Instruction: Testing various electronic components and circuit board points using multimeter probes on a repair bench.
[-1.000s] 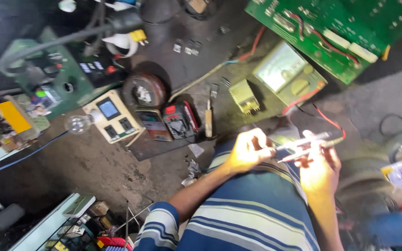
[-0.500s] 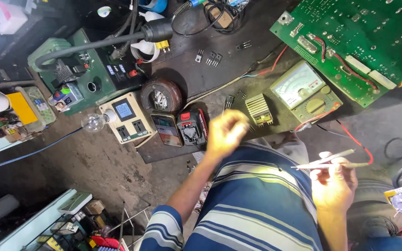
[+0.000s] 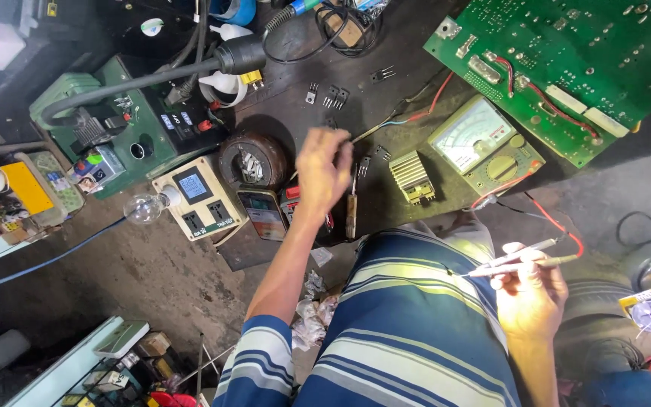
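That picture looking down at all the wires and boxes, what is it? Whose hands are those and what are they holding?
The picture comes from a camera worn on a person's head, looking down at their own lap and a messy repair bench. The left hand reaches out over the bench, its fingers empty, just above a small brush. The right hand holds two thin test probes with red and black wires. On the bench lie a big green circuit board, a dial meter, a ribbed metal block, a glass light bulb and a socket box.

Ribbed bare-metal heat sink [image 3: 411,177], clear glass bulb [image 3: 145,207], glossy green circuit board [image 3: 566,60], striped cloth shirt [image 3: 408,332]
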